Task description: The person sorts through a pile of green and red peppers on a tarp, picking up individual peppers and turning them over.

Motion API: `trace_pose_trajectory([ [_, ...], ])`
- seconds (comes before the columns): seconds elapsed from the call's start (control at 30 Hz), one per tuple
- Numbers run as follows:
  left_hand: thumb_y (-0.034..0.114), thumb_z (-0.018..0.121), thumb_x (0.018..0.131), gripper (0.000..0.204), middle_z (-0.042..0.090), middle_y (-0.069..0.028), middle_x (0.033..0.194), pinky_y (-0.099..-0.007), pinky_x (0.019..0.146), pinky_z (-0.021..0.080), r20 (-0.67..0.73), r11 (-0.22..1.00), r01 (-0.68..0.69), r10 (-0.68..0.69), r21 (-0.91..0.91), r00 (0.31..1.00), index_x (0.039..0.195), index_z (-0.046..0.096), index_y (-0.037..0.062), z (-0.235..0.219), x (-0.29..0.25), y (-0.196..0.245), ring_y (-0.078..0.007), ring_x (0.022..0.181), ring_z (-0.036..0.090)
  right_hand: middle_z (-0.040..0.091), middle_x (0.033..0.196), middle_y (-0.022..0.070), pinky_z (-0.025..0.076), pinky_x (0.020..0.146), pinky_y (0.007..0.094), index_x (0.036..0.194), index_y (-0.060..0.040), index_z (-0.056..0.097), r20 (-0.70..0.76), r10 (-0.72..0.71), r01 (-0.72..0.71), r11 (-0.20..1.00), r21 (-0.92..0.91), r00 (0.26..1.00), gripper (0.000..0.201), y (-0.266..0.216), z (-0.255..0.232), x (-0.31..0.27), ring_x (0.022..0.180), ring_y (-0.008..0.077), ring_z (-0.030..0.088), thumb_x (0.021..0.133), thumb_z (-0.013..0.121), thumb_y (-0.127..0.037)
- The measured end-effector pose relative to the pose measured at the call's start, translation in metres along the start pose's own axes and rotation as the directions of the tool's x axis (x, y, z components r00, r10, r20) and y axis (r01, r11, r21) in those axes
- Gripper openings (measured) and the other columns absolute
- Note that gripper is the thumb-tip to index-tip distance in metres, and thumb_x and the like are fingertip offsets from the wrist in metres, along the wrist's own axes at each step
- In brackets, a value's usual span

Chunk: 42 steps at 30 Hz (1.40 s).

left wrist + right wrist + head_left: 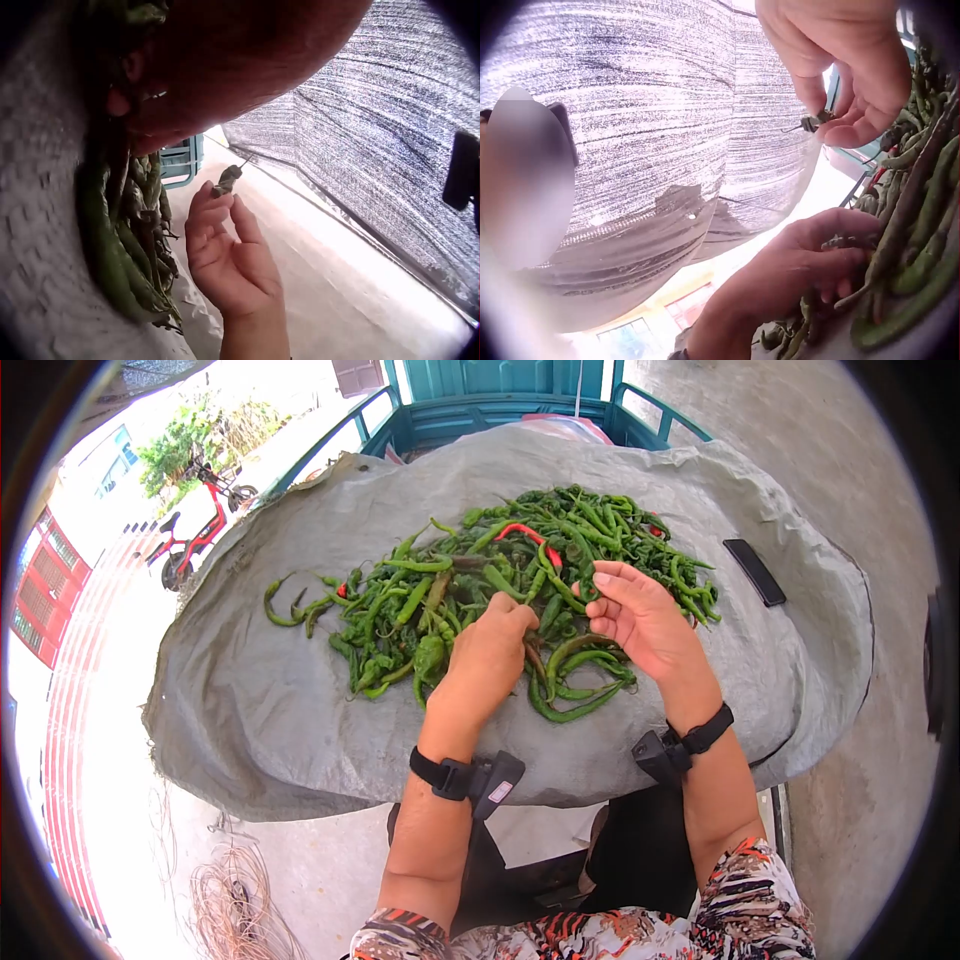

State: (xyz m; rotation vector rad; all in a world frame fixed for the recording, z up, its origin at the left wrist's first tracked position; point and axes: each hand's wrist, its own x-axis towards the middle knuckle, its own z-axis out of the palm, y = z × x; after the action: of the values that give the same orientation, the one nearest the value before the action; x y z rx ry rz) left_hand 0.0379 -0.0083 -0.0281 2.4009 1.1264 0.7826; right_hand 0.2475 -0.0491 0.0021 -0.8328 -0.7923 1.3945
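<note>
A heap of green chili peppers (400, 605), with a few red ones, lies on a grey sheet (260, 710). Over its right side, my right hand (645, 620) pinches a dark green chili pepper between thumb and fingertips. That chili pepper (227, 180) shows in the left wrist view with its thin stem pointing up and away. My left hand (488, 655) reaches into the front of the heap with fingers curled. In the right wrist view, a chili pepper (847, 241) shows between the left hand's (780, 259) index finger and thumb; its other fingertips are partly hidden among peppers.
A black phone (755, 572) lies on the sheet to the right of the heap. Behind stands a blue-green truck bed (500, 405) with side rails. A red bike (200, 535) is at far left, and coiled wire (240, 900) lies on the ground at lower left.
</note>
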Motion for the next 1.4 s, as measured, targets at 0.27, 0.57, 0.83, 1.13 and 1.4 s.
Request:
trace_pose_trajectory([
  [0.27,-0.005,0.053,0.080,0.025,0.058,-0.0134,0.105,-0.0432,0.080,0.048,-0.096,0.998,-0.012,0.007,-0.054,0.995,0.100,0.063,0.0069,-0.010,0.001,0.009,-0.0348,0.094,0.060,0.066,0.104,0.0062,0.054,0.080,0.0294,0.119,-0.0052,0.059,-0.188,-0.132,0.112,0.988,-0.110,0.973,0.028,-0.004,-0.012,0.004,0.093,0.0161,0.066,0.094,0.064,-0.016],
  [0.57,-0.001,0.059,0.081,0.024,0.061,-0.0096,0.094,-0.0364,0.069,0.048,-0.352,0.989,-0.100,0.057,-0.107,0.934,0.103,0.064,0.0070,-0.021,0.004,0.022,-0.0266,0.076,0.061,0.064,0.083,0.0024,0.048,0.063,0.0254,0.104,-0.0025,0.060,0.207,-0.049,0.181,0.702,-0.688,0.977,0.022,0.012,0.031,-0.017,0.070,0.0084,0.059,0.092,0.066,-0.020],
  [0.83,0.000,0.065,0.080,0.026,0.062,-0.0083,0.092,-0.0314,0.061,0.046,-0.366,0.980,-0.115,0.048,-0.164,0.929,0.105,0.064,0.0051,-0.022,0.004,0.027,-0.0164,0.064,0.058,0.061,0.075,0.0013,0.047,0.056,0.0231,0.095,-0.0016,0.061,0.119,-0.213,0.234,0.670,-0.705,0.970,0.017,0.007,0.036,-0.019,0.062,0.0071,0.057,0.095,0.062,-0.019],
  [1.13,0.009,0.069,0.082,0.039,0.053,-0.0168,0.117,-0.0436,0.072,0.051,-0.334,0.953,-0.021,-0.086,-0.303,0.938,0.118,0.053,0.0091,-0.020,0.002,0.042,-0.0356,0.082,0.064,0.066,0.085,0.0034,0.050,0.058,0.0231,0.101,-0.0074,0.063,-0.023,-0.306,0.270,0.871,-0.411,0.952,0.018,-0.005,0.008,-0.006,0.061,0.0067,0.057,0.099,0.056,-0.024],
  [1.4,0.017,0.069,0.080,0.029,0.062,-0.0117,0.094,-0.0455,0.076,0.050,0.079,0.999,-0.026,0.023,0.039,0.997,0.107,0.062,0.0091,0.014,-0.007,0.035,-0.0327,0.089,0.063,0.068,0.110,0.0082,0.054,0.063,0.0255,0.116,-0.0060,0.060,-0.242,-0.241,0.249,0.968,0.006,0.940,0.023,-0.009,-0.011,0.002,0.074,0.0091,0.062,0.099,0.055,-0.022],
])
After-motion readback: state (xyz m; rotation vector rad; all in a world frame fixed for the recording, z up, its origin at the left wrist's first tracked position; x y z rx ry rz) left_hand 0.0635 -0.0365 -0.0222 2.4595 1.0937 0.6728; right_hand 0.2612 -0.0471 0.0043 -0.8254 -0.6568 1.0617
